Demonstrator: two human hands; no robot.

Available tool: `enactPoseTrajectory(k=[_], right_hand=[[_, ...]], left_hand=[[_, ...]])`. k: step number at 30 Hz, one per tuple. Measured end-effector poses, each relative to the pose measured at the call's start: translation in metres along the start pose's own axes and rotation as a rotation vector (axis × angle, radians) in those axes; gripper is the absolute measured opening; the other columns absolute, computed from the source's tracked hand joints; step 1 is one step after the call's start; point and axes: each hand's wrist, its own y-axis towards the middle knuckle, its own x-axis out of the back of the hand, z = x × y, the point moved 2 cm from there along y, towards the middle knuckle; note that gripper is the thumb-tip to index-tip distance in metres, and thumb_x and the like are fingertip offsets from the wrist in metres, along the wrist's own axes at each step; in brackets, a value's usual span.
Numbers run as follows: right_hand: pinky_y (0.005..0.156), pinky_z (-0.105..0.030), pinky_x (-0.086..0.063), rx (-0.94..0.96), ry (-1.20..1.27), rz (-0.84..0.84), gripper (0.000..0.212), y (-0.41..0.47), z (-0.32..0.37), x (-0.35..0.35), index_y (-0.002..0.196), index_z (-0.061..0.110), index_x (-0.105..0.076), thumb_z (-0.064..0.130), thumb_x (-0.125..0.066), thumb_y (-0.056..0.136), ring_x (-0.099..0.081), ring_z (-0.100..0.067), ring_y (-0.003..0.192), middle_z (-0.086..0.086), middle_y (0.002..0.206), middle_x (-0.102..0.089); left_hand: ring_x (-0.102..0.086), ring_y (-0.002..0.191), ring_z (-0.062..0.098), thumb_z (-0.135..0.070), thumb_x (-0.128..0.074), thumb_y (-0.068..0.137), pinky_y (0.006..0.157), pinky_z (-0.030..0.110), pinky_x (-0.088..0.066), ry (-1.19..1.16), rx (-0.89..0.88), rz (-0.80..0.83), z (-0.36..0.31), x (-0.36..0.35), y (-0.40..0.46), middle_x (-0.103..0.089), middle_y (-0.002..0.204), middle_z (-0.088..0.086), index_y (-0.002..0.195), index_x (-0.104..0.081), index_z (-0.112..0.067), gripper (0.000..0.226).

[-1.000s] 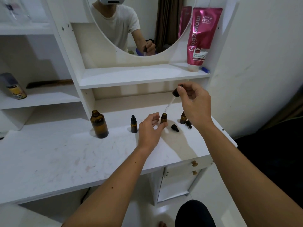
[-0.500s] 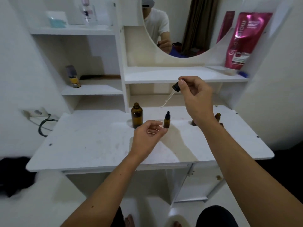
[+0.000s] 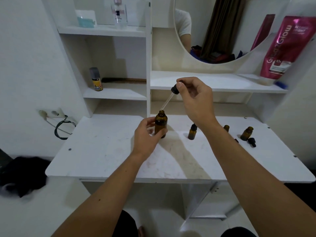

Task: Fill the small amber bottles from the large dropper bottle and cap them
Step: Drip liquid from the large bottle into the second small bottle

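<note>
White bench (image 3: 106,151) below shelves. Left hand (image 3: 145,135) wraps large dropper bottle (image 3: 160,124), upright at bench centre. Right hand (image 3: 195,100) pinches dropper (image 3: 168,98), tip at bottle mouth. Advice: steady bottle, lower pipette straight, avoid rim.

Left hand (image 3: 145,135) gripping the large amber bottle (image 3: 160,124) upright on the white table (image 3: 106,151), right hand (image 3: 196,101) pinching a dropper (image 3: 168,98) with its tip at the bottle's mouth, small bottles (image 3: 192,132) nearby.

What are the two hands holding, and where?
Left hand grips the large amber bottle round its body; right hand pinches the dropper by its black bulb.
</note>
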Motion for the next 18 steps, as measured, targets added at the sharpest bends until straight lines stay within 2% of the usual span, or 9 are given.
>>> enactPoseTrajectory(k=[3, 5, 7, 11, 15, 18], right_hand=[[0.092, -0.02, -0.057, 0.037, -0.056, 0.024, 0.016, 0.004, 0.001, -0.001, 0.115, 0.015, -0.075, 0.022, -0.066, 0.103, -0.073, -0.01, 0.099, 0.003, 0.105, -0.078], [0.092, -0.02, -0.057, 0.052, -0.089, 0.035, 0.016, 0.007, 0.0, -0.002, 0.115, 0.014, -0.074, 0.022, -0.066, 0.103, -0.073, -0.012, 0.099, 0.002, 0.105, -0.078], [0.092, -0.019, -0.057, 0.058, -0.11, 0.047, 0.017, 0.007, -0.002, -0.003, 0.116, 0.013, -0.074, 0.021, -0.067, 0.103, -0.073, -0.011, 0.099, 0.001, 0.106, -0.077], [0.09, -0.015, -0.055, 0.043, -0.129, 0.093, 0.018, 0.003, -0.01, -0.01, 0.117, 0.011, -0.074, 0.02, -0.069, 0.102, -0.07, -0.007, 0.098, 0.001, 0.107, -0.076], [0.085, -0.009, -0.053, -0.041, -0.12, 0.155, 0.015, -0.002, -0.022, -0.021, 0.113, 0.014, -0.075, 0.021, -0.071, 0.101, -0.068, 0.005, 0.092, 0.009, 0.101, -0.074], [0.089, -0.015, -0.056, -0.119, -0.113, 0.201, 0.016, -0.01, -0.033, -0.03, 0.114, 0.014, -0.077, 0.02, -0.073, 0.099, -0.071, -0.001, 0.096, 0.007, 0.102, -0.076]], left_hand=[[-0.064, 0.11, 0.006, -0.025, -0.084, 0.086, 0.095, 0.021, -0.055, -0.03, -0.004, 0.02, 0.0, 0.001, 0.001, -0.066, 0.114, -0.018, 0.128, -0.061, -0.027, 0.048], [-0.064, 0.107, 0.003, -0.024, -0.084, 0.086, 0.09, 0.016, -0.053, -0.034, -0.001, 0.02, 0.001, 0.001, 0.002, -0.066, 0.11, -0.02, 0.126, -0.061, -0.027, 0.047], [-0.064, 0.104, 0.002, -0.024, -0.084, 0.086, 0.086, 0.012, -0.05, -0.035, 0.004, 0.02, 0.002, 0.001, 0.002, -0.066, 0.11, -0.02, 0.128, -0.061, -0.026, 0.047], [-0.064, 0.105, 0.003, -0.024, -0.083, 0.087, 0.089, 0.014, -0.05, -0.038, 0.007, 0.016, 0.003, 0.001, 0.004, -0.067, 0.113, -0.016, 0.13, -0.062, -0.023, 0.048], [-0.065, 0.103, -0.002, -0.023, -0.084, 0.086, 0.081, 0.008, -0.051, -0.034, -0.008, 0.015, 0.004, 0.001, 0.003, -0.068, 0.11, -0.019, 0.128, -0.063, -0.022, 0.048], [-0.065, 0.103, -0.002, -0.024, -0.084, 0.087, 0.084, 0.011, -0.052, -0.027, -0.015, 0.016, 0.005, 0.002, 0.004, -0.068, 0.11, -0.018, 0.128, -0.062, -0.022, 0.047]])
